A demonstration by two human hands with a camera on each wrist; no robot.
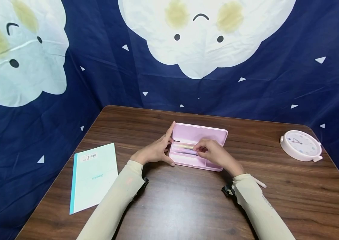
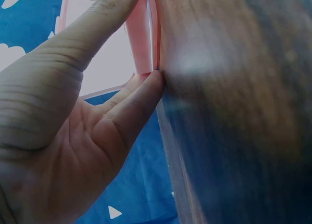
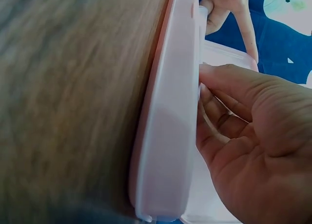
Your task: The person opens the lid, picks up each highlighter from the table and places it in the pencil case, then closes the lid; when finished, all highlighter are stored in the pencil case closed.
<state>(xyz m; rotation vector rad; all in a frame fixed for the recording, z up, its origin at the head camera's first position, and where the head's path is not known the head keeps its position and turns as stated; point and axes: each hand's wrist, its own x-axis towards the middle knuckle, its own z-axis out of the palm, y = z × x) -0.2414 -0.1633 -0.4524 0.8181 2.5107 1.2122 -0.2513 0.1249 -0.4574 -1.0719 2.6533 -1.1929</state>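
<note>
A pink pencil case (image 1: 188, 161) lies open on the table, its lid (image 1: 199, 132) tilted back behind the tray. Slim pens (image 1: 185, 146), one yellowish and one purplish, lie in the rear compartment. My left hand (image 1: 155, 150) is spread at the case's left end, thumb by the front corner and a straight finger reaching the lid's corner. In the left wrist view, a fingertip (image 2: 157, 77) touches the case's edge. My right hand (image 1: 212, 151) reaches over the right half of the tray, thumb and fingers pinching a pen's right end. In the right wrist view, the case's wall hides those fingertips.
A pale green notebook (image 1: 95, 176) with a blue spine lies at the left. A round pink-and-white clock (image 1: 301, 145) rests at the right. Behind my right wrist, a pale stick-like thing (image 1: 260, 182) pokes out. A blue cloud-patterned cloth (image 1: 163, 86) hangs beyond the table's back edge.
</note>
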